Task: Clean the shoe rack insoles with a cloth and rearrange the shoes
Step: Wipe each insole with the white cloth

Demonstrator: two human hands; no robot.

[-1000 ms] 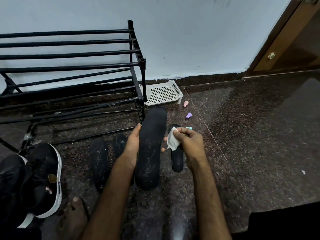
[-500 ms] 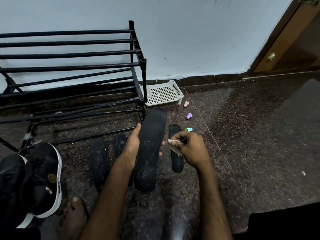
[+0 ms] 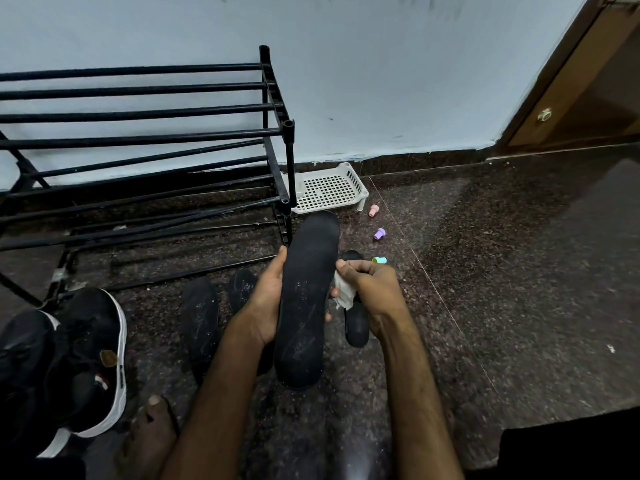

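My left hand (image 3: 265, 299) grips a long black insole (image 3: 306, 303) from its left side and holds it above the floor, its scuffed face up. My right hand (image 3: 372, 289) pinches a small white cloth (image 3: 344, 294) against the insole's right edge. Three more black insoles lie on the floor: one (image 3: 200, 318) to the left, one (image 3: 241, 287) partly behind my left wrist, one (image 3: 356, 325) under my right hand. The black metal shoe rack (image 3: 145, 143) stands at the left against the wall. Black shoes with white soles (image 3: 86, 362) sit at the lower left.
A white perforated plastic tray (image 3: 329, 188) rests by the wall beside the rack. Small pink (image 3: 373, 210), purple (image 3: 380, 233) and green (image 3: 379, 260) caps lie on the dark granite floor. A wooden door (image 3: 581, 98) is at the far right. A bare foot (image 3: 152, 431) shows at the bottom.
My right hand with the cloth dropped lower, then came back up against the insole's right edge. The left hand kept hold of the insole.
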